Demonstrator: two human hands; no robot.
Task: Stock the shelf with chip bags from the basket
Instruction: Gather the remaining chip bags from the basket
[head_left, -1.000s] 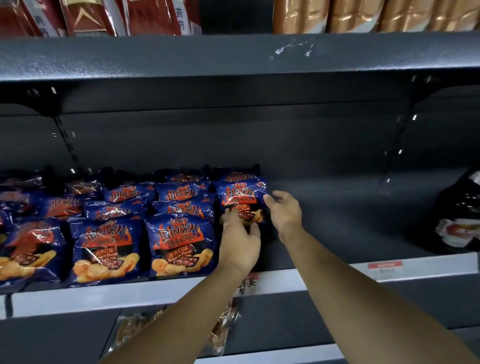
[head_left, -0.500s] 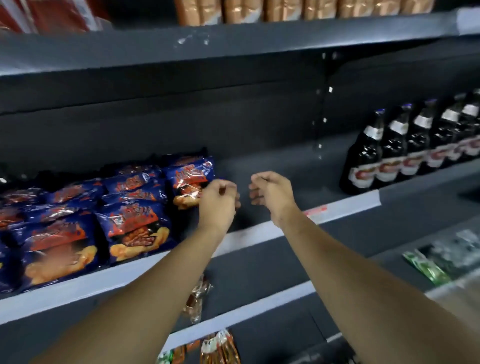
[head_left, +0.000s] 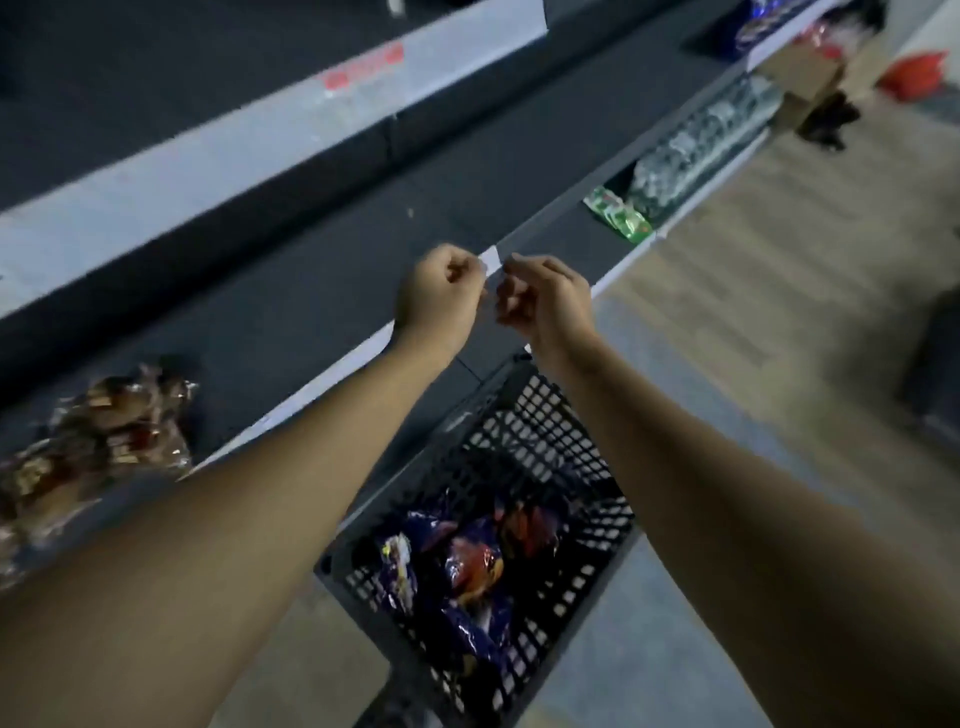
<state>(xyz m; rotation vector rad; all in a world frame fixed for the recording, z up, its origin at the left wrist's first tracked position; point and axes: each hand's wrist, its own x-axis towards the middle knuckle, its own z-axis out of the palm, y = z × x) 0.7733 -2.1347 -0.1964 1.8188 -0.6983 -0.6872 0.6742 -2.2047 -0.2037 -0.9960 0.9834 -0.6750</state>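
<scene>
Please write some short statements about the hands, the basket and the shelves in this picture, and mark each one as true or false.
1. The basket holds blue chip bags. True.
2. The left hand grips a chip bag. False: its fingers are curled and it holds nothing.
3. The right hand reaches inside the basket. False: it is raised in front of the shelves, outside the basket, with curled fingers and nothing in it.
4. Brown snack packs lie on a shelf to the left of the left arm. True.
5. Green packets lie on a low shelf to the right. True.
</scene>
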